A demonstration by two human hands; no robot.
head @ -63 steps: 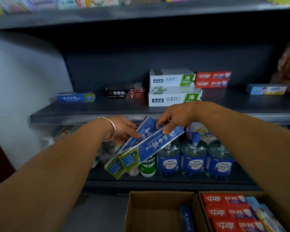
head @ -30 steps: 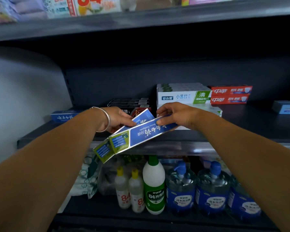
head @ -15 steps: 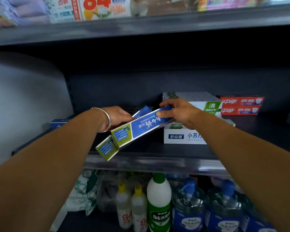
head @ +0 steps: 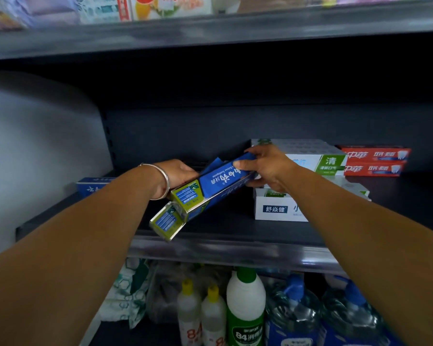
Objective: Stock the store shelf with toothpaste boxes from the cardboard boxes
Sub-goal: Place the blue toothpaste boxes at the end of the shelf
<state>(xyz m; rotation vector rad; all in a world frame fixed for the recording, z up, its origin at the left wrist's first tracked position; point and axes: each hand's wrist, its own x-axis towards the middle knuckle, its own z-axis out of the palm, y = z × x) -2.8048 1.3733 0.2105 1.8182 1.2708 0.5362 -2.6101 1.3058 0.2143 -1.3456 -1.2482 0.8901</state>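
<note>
Two blue toothpaste boxes being gripped by left hand and right hand | tilted above shelf, left of white toothpaste boxes

Head view, close, facing shelf

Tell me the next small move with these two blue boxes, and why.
Probably lower them flat onto the bare shelf left of the white toothpaste stack. The right hand grips the far end of the upper blue box and the left hand is behind the lower blue box; both boxes hang tilted above the shelf edge, not yet resting.
</note>
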